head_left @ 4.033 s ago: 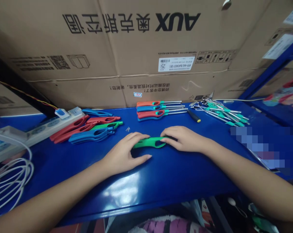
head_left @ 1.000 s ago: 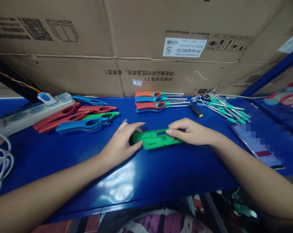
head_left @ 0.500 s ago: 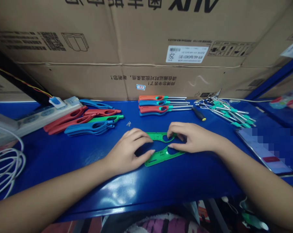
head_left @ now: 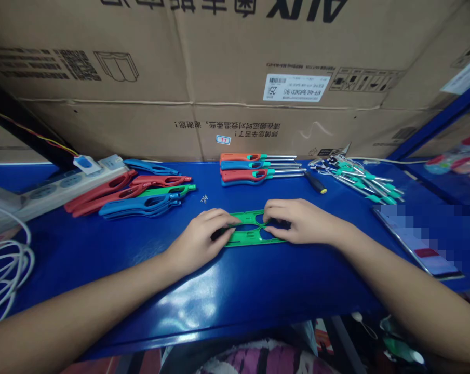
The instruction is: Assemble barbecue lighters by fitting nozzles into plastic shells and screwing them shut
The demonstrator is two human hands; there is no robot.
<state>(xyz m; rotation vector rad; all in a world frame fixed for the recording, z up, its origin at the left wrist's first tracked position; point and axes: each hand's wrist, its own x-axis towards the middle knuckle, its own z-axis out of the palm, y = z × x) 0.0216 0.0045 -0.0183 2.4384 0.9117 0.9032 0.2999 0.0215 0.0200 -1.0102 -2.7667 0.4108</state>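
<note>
Two green lighter shell halves lie side by side on the blue table, their hollow insides up. The far half (head_left: 245, 217) and the near half (head_left: 248, 238) touch or almost touch near the middle. My left hand (head_left: 199, 237) has its fingers on the far half and its thumb on the near one, at their left ends. At the right, by the finger-loop openings, my right hand (head_left: 297, 221) grips both halves between curled fingers and thumb. My fingertips partly cover both shells.
Red, blue and green lighter shells (head_left: 141, 206) lie left beside a power strip (head_left: 69, 182). Finished-looking lighters (head_left: 244, 175), a screwdriver (head_left: 314, 183) and small screws (head_left: 204, 198) sit behind my hands. Metal lighter rods (head_left: 361, 179) and a phone (head_left: 417, 244) are at right; a carton (head_left: 227, 62) stands behind.
The near green half has turned from a slant to nearly parallel and moved up against the far half. Both hands have shifted slightly, with the left thumb closer to its fingers.
</note>
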